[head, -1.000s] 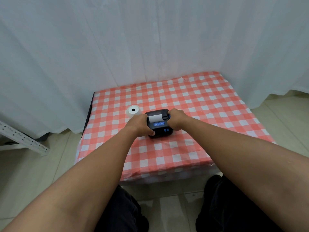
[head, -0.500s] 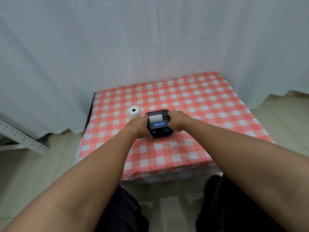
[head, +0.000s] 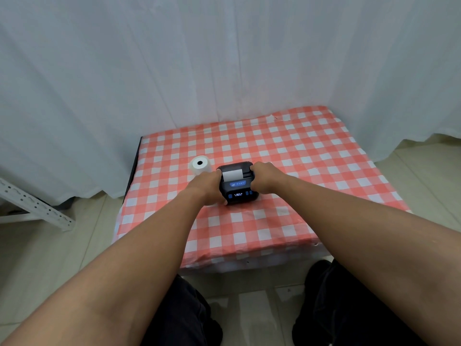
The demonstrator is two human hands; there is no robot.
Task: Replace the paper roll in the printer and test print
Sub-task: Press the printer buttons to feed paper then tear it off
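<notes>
Small black printer [head: 238, 183] set left of centre on the checked tabletop [head: 311, 156], nearer the 9 o'clock edge than the 3 o'clock edge, with bare cloth open at 12, 3 and 6 o'clock. Long axis running roughly 12 to 6, paper window at the far end, blue label and lit display facing 6 o'clock toward the wearer. Gripped from both sides: left hand [head: 208, 187] wrapped on the 9 o'clock flank with a fingertip showing under the near corner, right hand [head: 264, 177] curled on the 3 o'clock flank, fingers reaching the top far corner. Spare white paper roll [head: 200, 164] standing on end at 10 o'clock of the printer, just beyond the left hand, core hole facing up. White curtain [head: 224, 58] hanging along the 12 o'clock edge; tiled floor [head: 50, 245] at 9 and 3 o'clock.
</notes>
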